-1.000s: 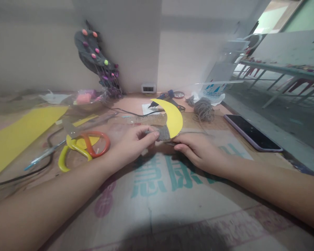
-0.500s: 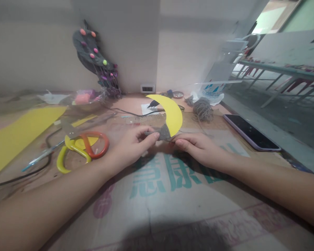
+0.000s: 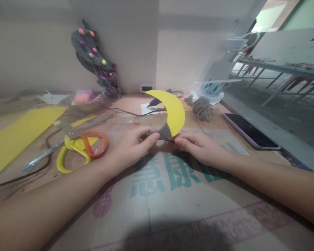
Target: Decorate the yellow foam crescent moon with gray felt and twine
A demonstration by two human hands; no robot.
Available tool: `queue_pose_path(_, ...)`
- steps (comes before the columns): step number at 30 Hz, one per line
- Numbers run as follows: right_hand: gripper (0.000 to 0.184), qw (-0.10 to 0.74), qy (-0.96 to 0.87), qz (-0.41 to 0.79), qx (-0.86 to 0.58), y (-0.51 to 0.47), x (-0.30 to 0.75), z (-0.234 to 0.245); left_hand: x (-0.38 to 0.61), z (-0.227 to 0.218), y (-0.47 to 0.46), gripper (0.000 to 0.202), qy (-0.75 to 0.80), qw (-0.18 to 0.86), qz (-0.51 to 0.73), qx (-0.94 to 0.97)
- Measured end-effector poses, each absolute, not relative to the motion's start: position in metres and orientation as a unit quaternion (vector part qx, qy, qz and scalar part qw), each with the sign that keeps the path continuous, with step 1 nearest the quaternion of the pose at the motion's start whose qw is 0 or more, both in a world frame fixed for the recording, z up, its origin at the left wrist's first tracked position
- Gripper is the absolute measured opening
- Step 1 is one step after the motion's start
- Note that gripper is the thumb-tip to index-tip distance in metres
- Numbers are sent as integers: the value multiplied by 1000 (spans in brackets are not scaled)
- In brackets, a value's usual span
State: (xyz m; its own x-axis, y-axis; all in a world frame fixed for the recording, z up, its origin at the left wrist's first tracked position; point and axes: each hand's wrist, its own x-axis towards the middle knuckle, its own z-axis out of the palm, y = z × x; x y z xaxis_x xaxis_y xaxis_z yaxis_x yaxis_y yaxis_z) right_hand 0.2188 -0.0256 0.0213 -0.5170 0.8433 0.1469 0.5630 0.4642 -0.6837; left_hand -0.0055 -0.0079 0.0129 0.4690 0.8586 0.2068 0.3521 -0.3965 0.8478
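A yellow crescent-shaped cutout (image 3: 172,111) stands tilted above the cardboard-covered table, its lower tip wrapped in grey-brown twine (image 3: 164,132). My left hand (image 3: 132,144) pinches the wrapped tip from the left with thumb and fingers closed. My right hand (image 3: 199,148) grips the same lower end from the right, fingers closed on it. Both forearms rest low over the printed cardboard (image 3: 172,195).
Scissors with yellow and orange handles (image 3: 81,146) lie left of my hands, beside a yellow sheet (image 3: 18,134) and a pen. A ball of twine (image 3: 202,108), a glue gun (image 3: 154,102) and a phone (image 3: 251,130) lie behind and right. A dark beaded ornament (image 3: 94,61) leans on the wall.
The crescent has risen slightly and tilted more upright. Both hands stay pinched on its twine-wrapped tip, shifted only a little.
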Motion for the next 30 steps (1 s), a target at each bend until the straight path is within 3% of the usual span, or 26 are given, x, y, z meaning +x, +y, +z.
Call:
queue_pose_path(11,48,223,-798,365,-425,-20,223,21,-4,13,-9,27,398,389,337,759)
queue_pose_path(18,32,241,-901,135,-335,-34,224,14,-5,16,-8,31,435,388,330,743)
queue_pose_path(30,29,192,-909,-160,-332,-31,226,19,-3,17,-7,29,438,394,305,748)
